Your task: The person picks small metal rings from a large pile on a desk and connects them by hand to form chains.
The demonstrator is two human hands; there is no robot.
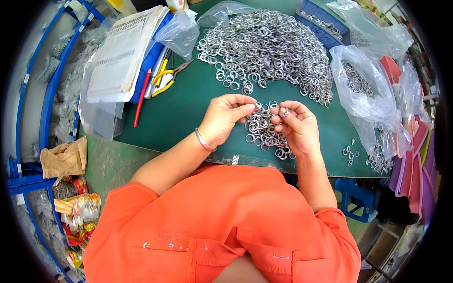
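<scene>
Over a small heap of silver metal rings [266, 129] near the table's front edge, both my hands are raised close together. My left hand [222, 118] pinches a small ring [257, 107] between thumb and forefinger, partly covered by the fingertips. The fingers of my right hand [302, 131] are curled in, and a shiny silver ring [283, 112] shows at the thumb tip. Beyond my hands, a much larger pile of similar rings [269, 47] spreads over the green table [184, 115].
Yellow-handled pliers [164, 81], a red pencil [142, 98] and a stack of papers [115, 56] lie at the left. A blue bin [325, 26] and a plastic bag [349, 94], both with rings, are at the right. Loose rings [350, 154] lie near the front right. A blue stool [356, 200] stands below.
</scene>
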